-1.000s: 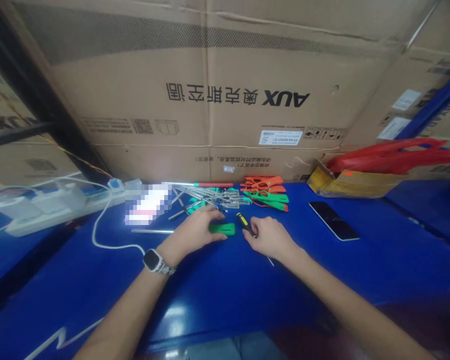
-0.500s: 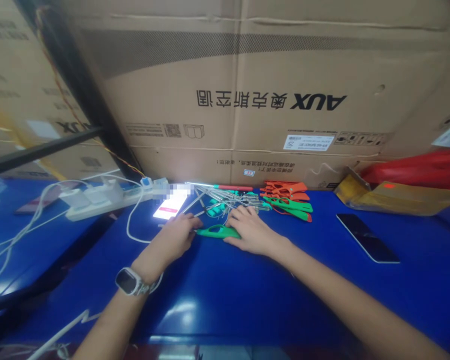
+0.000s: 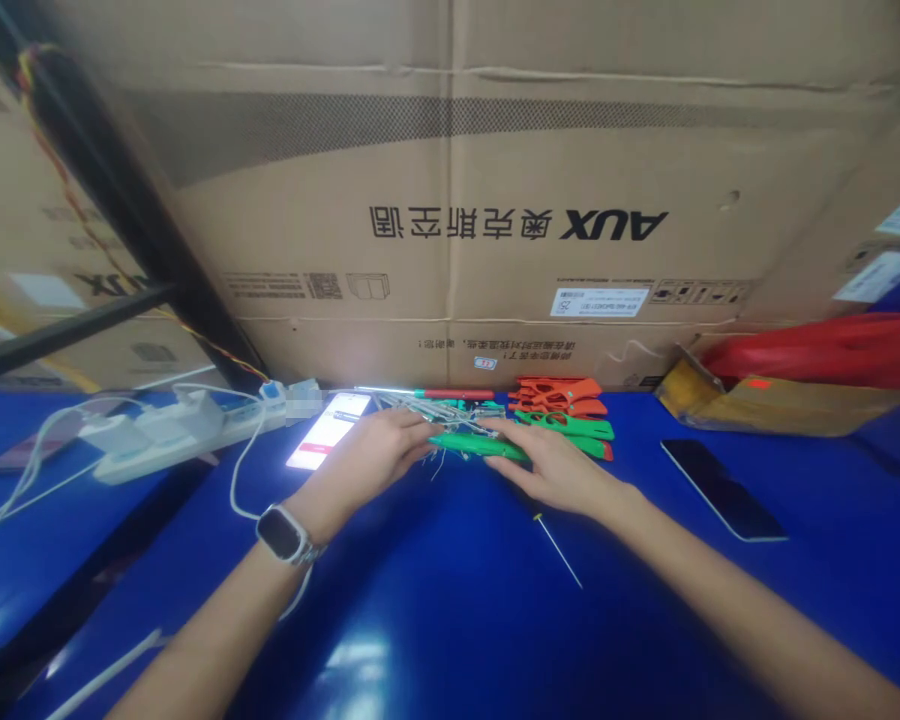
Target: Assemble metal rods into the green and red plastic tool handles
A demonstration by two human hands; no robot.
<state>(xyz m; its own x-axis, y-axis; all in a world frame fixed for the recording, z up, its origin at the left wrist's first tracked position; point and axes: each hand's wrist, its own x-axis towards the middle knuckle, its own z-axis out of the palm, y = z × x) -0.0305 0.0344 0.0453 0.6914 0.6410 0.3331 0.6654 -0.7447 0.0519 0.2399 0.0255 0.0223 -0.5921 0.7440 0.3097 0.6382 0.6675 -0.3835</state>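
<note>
Holding green casing (image 3: 466, 443) by its ends

We've got a green handle (image 3: 469, 443) btwn our hands: L hand (image 3: 375, 452) at its L end, R hand (image 3: 566, 465) w/ fingers on its R end. A screwdriver (image 3: 559, 552) pokes out below the R hand. Behind: rods (image 3: 420, 406) piled, orange parts (image 3: 559, 393) just R. Lit phone (image 3: 328, 435) on L, dark phone (image 3: 720, 488) on R, blue counter (image 3: 435, 610) under all. AUX box (image 3: 450, 160) at back, print upside-down.
</note>
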